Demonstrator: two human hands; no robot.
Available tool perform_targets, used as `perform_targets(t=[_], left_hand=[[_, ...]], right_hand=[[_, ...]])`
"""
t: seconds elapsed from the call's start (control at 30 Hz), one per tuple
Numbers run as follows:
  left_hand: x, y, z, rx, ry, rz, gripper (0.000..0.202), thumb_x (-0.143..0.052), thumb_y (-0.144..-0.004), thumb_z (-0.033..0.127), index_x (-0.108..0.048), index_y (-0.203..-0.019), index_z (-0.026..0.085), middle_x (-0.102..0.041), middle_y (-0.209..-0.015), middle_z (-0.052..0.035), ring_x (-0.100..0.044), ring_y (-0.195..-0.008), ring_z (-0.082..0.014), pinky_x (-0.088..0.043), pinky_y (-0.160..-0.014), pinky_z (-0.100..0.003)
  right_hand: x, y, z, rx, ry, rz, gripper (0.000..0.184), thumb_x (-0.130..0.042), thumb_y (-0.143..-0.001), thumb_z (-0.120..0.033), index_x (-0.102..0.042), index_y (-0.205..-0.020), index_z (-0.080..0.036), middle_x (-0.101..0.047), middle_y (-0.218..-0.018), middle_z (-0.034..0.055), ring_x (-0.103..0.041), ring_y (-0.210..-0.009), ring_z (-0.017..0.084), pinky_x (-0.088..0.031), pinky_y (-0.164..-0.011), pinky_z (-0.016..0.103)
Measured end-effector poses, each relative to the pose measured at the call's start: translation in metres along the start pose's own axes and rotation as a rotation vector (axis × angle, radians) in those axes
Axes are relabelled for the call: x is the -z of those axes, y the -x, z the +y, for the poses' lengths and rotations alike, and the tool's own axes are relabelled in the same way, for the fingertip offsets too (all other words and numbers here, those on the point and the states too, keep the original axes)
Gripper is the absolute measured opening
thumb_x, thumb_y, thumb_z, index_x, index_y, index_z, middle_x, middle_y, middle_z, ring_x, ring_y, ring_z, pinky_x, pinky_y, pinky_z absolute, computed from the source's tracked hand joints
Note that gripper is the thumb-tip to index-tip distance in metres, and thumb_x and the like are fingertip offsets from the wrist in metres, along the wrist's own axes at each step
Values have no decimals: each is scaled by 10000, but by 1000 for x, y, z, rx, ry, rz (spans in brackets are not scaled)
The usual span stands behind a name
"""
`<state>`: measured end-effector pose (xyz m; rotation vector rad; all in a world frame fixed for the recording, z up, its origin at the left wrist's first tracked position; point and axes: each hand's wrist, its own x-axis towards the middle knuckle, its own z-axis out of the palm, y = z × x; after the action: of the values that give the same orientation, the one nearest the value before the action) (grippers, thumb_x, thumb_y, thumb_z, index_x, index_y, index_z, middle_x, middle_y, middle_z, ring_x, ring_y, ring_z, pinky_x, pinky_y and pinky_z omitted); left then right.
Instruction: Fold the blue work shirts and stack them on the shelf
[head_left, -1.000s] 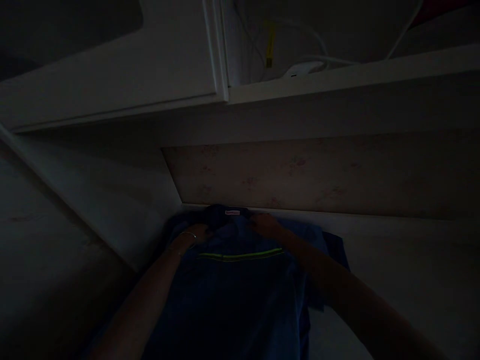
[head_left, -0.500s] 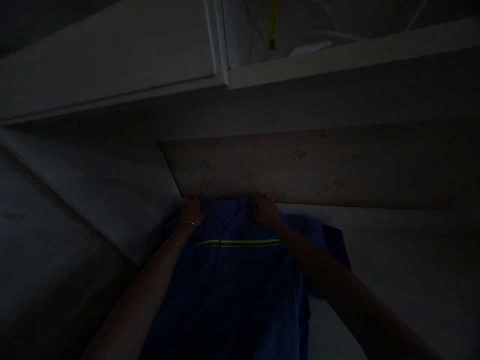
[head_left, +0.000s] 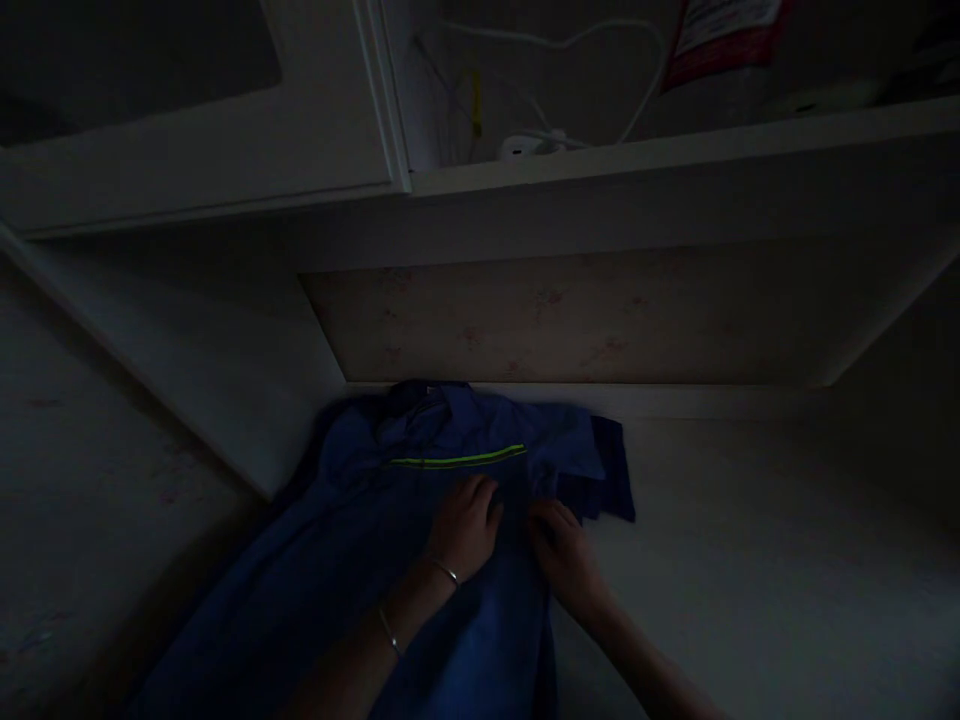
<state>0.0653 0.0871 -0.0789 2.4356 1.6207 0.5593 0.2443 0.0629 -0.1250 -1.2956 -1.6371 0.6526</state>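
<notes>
A blue shirt [head_left: 480,600] with a thin yellow-green stripe across its chest lies spread on the pale surface, its collar end against the back wall. Darker blue cloth [head_left: 616,470] sticks out from under its sleeve. My left hand [head_left: 466,525], with two thin bracelets on that wrist, rests on the chest just below the stripe, its fingers loosely bent and the thumb apart. At the shirt's right side edge, below the sleeve, my right hand [head_left: 566,560] has its fingers closed on the fabric. The dim light hides fine detail at the fingertips.
Low above the shirt runs a white shelf [head_left: 645,158] holding a white cable [head_left: 555,42], a small white device [head_left: 519,148] and a red-and-white package [head_left: 724,40]. A cabinet door [head_left: 322,150] hangs at upper left. A side panel [head_left: 225,370] bounds the left.
Both hands have left the collar and come down toward me, to the chest and right side. The shirt's collar lies crumpled at the wall. The view has shifted right.
</notes>
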Motion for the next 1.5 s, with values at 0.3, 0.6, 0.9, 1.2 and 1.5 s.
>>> perform_targets(t=[0.3, 0.6, 0.9, 1.2, 1.5], left_hand=[[-17, -11, 84, 100, 204, -177, 279, -430, -945, 402, -642, -908, 226, -736, -885, -45, -683, -832, -183, -456, -723, -279], [-65, 7, 62, 240, 262, -217, 604, -181, -997, 516, -699, -884, 227, -763, -905, -77, -714, -863, -197, -454, -722, -277], [-69, 2, 57, 167, 235, -244, 533, -196, -1015, 426, -652, -826, 227, -746, -821, -65, -711, -783, -203, -459, -701, -304], [-69, 6, 53, 220, 362, -232, 391, -290, -1008, 401, -588, -817, 233, -708, -784, -34, -683, -757, -182, -427, -692, -291], [-64, 6, 53, 214, 468, -248, 393, -316, -1000, 408, -567, -754, 232, -681, -721, -23, -651, -679, -161, -392, -645, -285]], right_hand=[[17, 26, 28, -357, -345, 90, 376, -549, -840, -532, -608, -962, -181, -700, -915, 90, -643, -843, 234, -499, -726, 329], [18, 22, 27, -349, -330, -4, 385, -496, -888, -563, -618, -898, -198, -680, -849, 56, -630, -776, 201, -491, -701, 301], [15, 18, 28, -409, -217, -112, 344, -428, -930, -498, -610, -901, -207, -694, -868, 61, -634, -768, 188, -485, -696, 289], [17, 21, 26, -391, -172, -161, 326, -417, -947, -448, -626, -984, -200, -705, -903, 60, -653, -784, 174, -489, -700, 272], [18, 22, 28, -364, -184, -172, 297, -430, -945, -418, -633, -963, -201, -691, -831, 35, -634, -743, 159, -477, -685, 264]])
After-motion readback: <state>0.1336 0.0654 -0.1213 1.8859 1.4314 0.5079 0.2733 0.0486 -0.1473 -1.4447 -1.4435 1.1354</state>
